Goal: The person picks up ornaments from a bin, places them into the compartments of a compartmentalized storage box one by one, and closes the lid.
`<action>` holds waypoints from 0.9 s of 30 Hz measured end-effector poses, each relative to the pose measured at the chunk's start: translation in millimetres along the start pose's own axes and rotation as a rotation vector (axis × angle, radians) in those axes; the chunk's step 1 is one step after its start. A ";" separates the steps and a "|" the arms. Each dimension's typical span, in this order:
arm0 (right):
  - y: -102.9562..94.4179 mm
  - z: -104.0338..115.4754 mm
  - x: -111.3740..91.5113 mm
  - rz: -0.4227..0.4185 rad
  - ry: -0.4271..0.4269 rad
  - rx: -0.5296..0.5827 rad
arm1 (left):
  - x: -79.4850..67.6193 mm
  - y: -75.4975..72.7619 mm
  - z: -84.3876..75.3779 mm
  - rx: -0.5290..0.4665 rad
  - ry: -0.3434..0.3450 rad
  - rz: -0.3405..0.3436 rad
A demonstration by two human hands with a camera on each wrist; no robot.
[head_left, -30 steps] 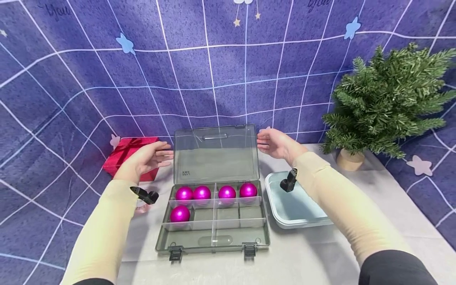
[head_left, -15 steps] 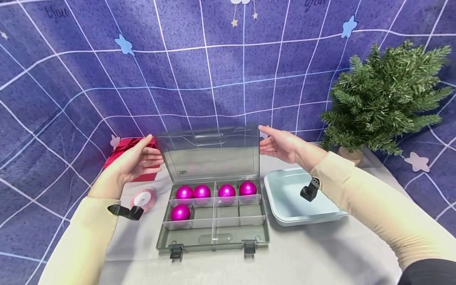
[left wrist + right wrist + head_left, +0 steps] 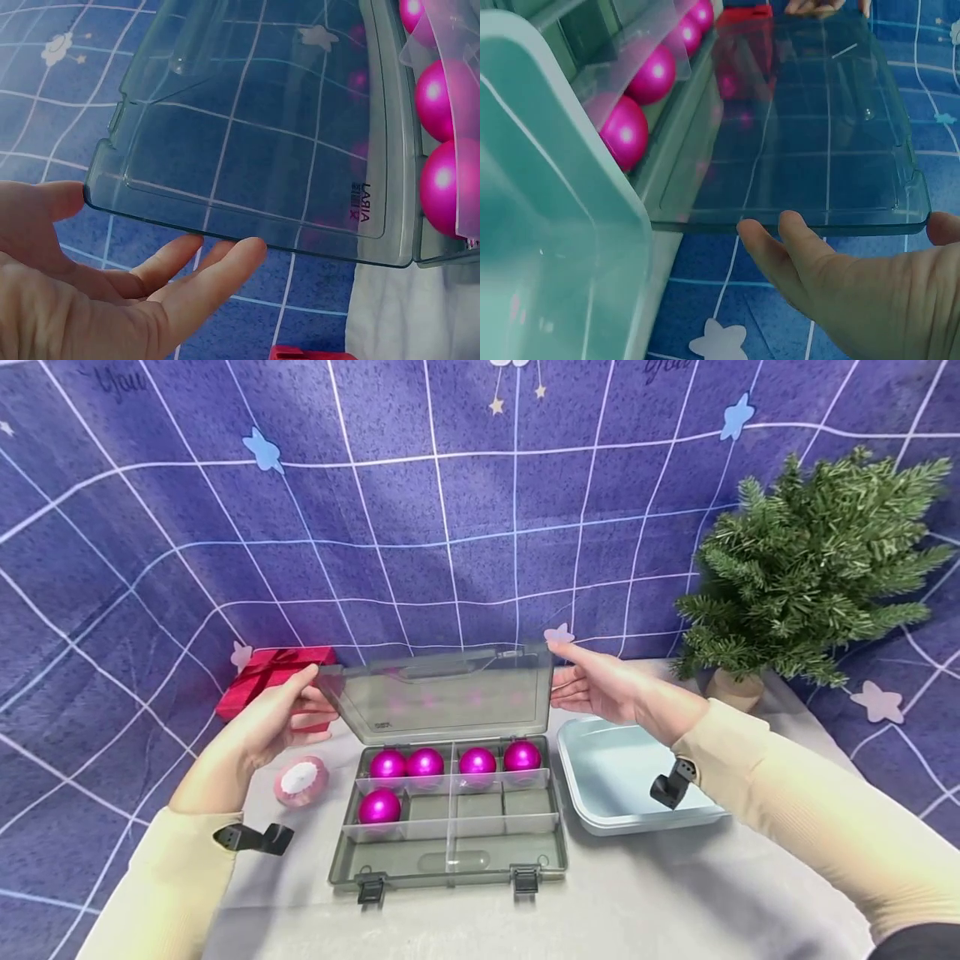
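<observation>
A grey see-through divided box (image 3: 510, 856) lies on the table with several shiny magenta balls (image 3: 379, 808) in its rear and middle-left compartments. Its hinged lid (image 3: 442, 706) stands raised, tilted over toward the front. My left hand (image 3: 273, 718) is at the lid's left end; in the left wrist view the thumb meets the corner and extended fingers (image 3: 217, 281) touch the side edge. On the other end, my right hand (image 3: 611, 685) does the same, its fingertips (image 3: 791, 223) along the lid's edge and its thumb by the corner. Two black latches (image 3: 371, 890) hang at the box's front.
A pale blue tub (image 3: 622, 768) stands close to the box's right side. Left of the box is a pink ribbon roll (image 3: 302, 781), with a red gift box (image 3: 273, 672) behind it. A small artificial fir tree (image 3: 817, 568) stands back right, before a blue grid-patterned cloth.
Both hands have come onto the lid's ends, and the lid has tipped from leaning back to forward over the box. The balls have stayed in place.
</observation>
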State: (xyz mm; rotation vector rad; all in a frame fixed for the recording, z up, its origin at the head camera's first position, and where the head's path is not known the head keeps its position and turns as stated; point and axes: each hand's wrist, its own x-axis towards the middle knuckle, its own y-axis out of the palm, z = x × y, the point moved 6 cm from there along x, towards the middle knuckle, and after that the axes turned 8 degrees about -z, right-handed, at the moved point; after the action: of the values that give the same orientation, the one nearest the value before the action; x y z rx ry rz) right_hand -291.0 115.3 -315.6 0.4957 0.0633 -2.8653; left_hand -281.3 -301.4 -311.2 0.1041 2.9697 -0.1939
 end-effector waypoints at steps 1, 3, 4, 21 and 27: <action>1.0 -2.5 -2.5 0.013 0.004 0.002 | -3.2 -0.3 1.2 -0.008 0.008 0.002; 3.9 -6.9 -9.1 0.045 0.003 0.008 | -10.8 -0.4 4.1 -0.023 0.029 0.014; 5.4 -8.5 -13.2 0.065 -0.007 0.016 | -15.5 -0.5 5.7 -0.033 0.044 0.023; 16.9 -63.4 -82.6 0.164 -0.120 0.110 | -91.9 3.0 50.2 -0.209 0.317 0.228; 18.3 -86.2 -92.1 0.231 -0.069 0.177 | -104.8 4.8 78.6 -0.225 0.294 0.235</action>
State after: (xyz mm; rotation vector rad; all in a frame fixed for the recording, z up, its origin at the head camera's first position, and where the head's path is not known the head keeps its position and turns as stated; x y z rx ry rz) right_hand -174.2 124.8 -365.9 0.4069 -0.2450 -2.6697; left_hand -165.3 -313.4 -371.1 0.4881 3.2052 0.2025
